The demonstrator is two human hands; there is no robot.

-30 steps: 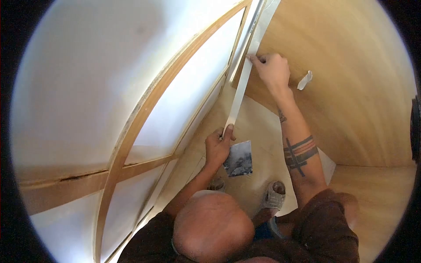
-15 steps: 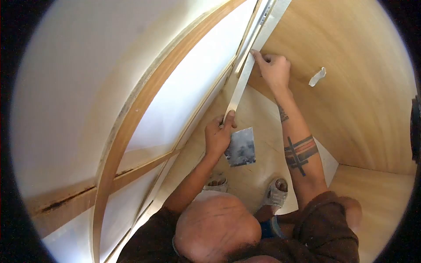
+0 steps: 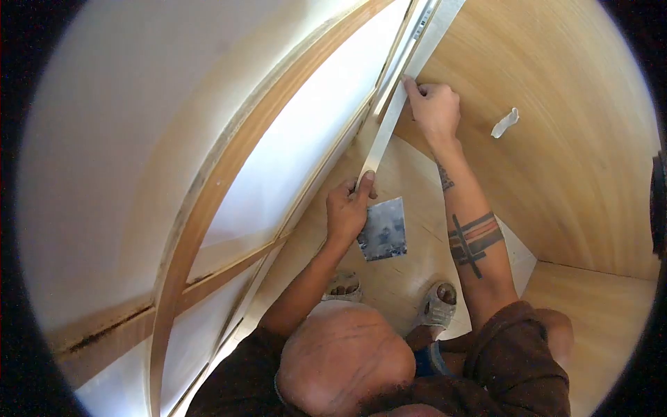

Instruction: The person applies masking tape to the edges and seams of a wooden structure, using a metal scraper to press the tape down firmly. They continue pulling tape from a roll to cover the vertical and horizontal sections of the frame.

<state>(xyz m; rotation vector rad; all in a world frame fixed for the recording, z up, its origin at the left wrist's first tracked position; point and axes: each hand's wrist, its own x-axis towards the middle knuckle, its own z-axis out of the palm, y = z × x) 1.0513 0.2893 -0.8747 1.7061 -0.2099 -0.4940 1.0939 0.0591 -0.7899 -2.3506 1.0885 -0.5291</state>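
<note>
A long, thin pale strip (image 3: 385, 135) runs from the top of the head view down along a panel edge. My left hand (image 3: 349, 208) is closed, its thumb pressed on the strip's lower end. From under that same hand sticks the grey, smeared square blade of a putty knife (image 3: 383, 231); its handle is hidden, seemingly in my palm. Higher up, my right hand (image 3: 436, 108) pinches the strip's edge with thumb and curled fingers. Its other fingers are folded in and partly hidden.
To the left stands a white panel with a curved wooden frame (image 3: 215, 167) and a crossbar (image 3: 229, 274). A wood-faced panel (image 3: 570, 167) rises on the right, with a white scrap (image 3: 505, 122) on it. My sandalled feet (image 3: 438, 306) are below.
My left hand and the putty knife blade have risen slightly. My right thumb has shifted a little up and right along the strip; both hands keep their grip.
</note>
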